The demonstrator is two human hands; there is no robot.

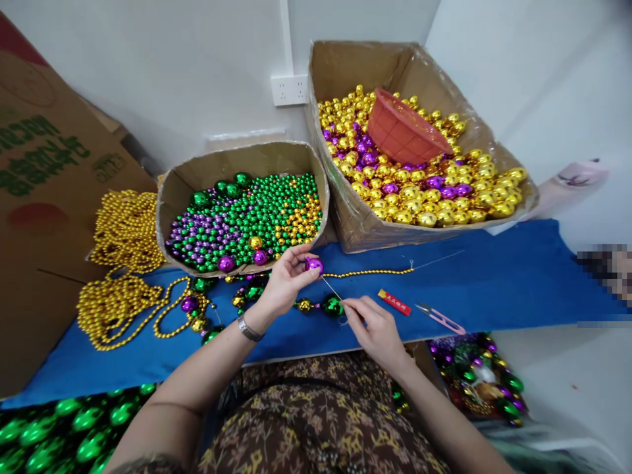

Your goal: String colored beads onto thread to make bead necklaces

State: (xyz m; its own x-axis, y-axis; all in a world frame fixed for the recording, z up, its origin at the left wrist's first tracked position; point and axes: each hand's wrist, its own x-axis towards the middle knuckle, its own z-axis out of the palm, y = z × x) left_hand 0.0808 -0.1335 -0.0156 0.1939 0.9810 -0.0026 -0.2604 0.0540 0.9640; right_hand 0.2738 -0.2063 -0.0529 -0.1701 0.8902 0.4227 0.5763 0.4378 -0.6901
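Observation:
My left hand (291, 280) pinches a shiny purple ball bead (314, 264) between thumb and fingers, just in front of the smaller carton. My right hand (372, 329) is closed on a thin needle (332, 288), whose far end reaches up to the purple bead. Whether the tip is inside the bead I cannot tell. Below lies a strand with a large green bead (332, 305) and a gold bead (304, 305), partly hidden by my left hand. Behind it, a string of small gold beads (368, 272) runs right and ends in a thread.
A carton (160, 217) of small beads and a taller carton (355, 240) of gold and purple balls with a red basket (405, 128) stand behind. Gold bead strands (118, 306) lie left. Right are a red-yellow packet (395, 303) and pink thread snips (440, 318) on blue cloth (513, 283).

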